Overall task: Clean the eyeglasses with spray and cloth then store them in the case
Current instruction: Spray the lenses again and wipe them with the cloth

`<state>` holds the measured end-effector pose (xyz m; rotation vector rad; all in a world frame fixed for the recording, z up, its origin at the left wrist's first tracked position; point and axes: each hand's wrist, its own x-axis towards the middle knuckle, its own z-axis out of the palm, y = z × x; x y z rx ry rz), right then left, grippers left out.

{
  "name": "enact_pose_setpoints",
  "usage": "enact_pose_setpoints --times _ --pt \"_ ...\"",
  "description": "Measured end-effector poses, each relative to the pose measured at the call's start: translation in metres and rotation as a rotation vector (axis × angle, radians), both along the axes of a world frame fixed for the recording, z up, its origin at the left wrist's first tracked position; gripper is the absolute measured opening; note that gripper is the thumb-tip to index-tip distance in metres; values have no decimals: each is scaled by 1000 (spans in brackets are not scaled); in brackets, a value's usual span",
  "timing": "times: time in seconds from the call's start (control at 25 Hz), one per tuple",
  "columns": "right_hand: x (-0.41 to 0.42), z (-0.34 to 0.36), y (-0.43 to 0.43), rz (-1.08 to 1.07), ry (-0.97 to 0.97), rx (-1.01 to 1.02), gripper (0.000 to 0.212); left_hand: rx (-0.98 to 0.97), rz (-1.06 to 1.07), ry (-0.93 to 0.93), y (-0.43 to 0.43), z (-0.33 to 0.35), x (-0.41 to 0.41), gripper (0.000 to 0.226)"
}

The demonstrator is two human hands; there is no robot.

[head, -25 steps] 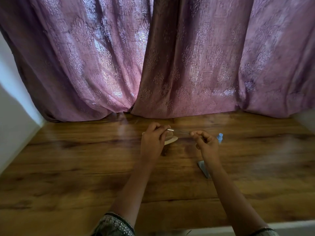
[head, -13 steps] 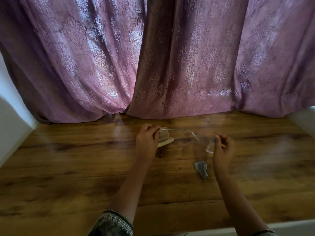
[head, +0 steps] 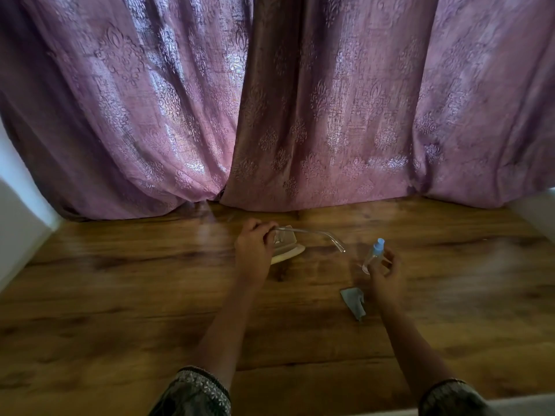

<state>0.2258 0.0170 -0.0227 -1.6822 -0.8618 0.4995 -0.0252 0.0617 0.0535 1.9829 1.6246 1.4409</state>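
My left hand (head: 254,250) is closed around the front part of the eyeglasses (head: 312,234), and I hold them a little above the wooden table (head: 120,295). One thin temple arm goes out from my fingers to the right and bends down at its end, with the tip free in the air, near the spray bottle (head: 374,255) but not touching it. The lenses are mostly hidden behind my fingers, so I cannot describe them well. Under the glasses and just behind my left hand lies the beige case (head: 288,253), flat on the table; I cannot tell from here whether it is open or closed. My right hand (head: 386,274) grips the small clear spray bottle with a light blue cap, my fingers wrapped around its lower part, and the bottle leans with the cap pointing up and a little to the right. The grey-blue cloth (head: 354,302) lies crumpled on the table just beside my right wrist, on its left side, and I am not touching it. Behind the table hang purple curtains (head: 270,100) with a shiny pattern, and their lower edge rests on the far side of the wood. Both my forearms reach forward, and patterned sleeves (head: 192,391) show at the bottom.
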Motion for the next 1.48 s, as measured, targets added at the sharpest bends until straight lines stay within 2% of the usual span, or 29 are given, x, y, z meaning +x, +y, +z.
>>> enact_pose_setpoints --times 0.44,0.64,0.96,1.04,1.24,1.48 --pt "7 -1 15 15 56 -119 45 4 10 -24 -1 -1 -5 14" --pt "8 -2 18 -20 66 -170 32 -20 17 -130 -5 -4 -8 15" --pt "-13 10 -1 -20 -28 -26 34 -38 54 -342 -7 -3 -12 13" --pt "-25 15 -11 33 -81 37 33 -54 41 -400 -6 -4 -11 13" --pt "-52 22 -26 196 -72 115 34 -121 12 -493 0 -9 -13 14" --pt "-87 40 -33 361 -141 255 34 -195 -70 -579 4 -11 -17 23"
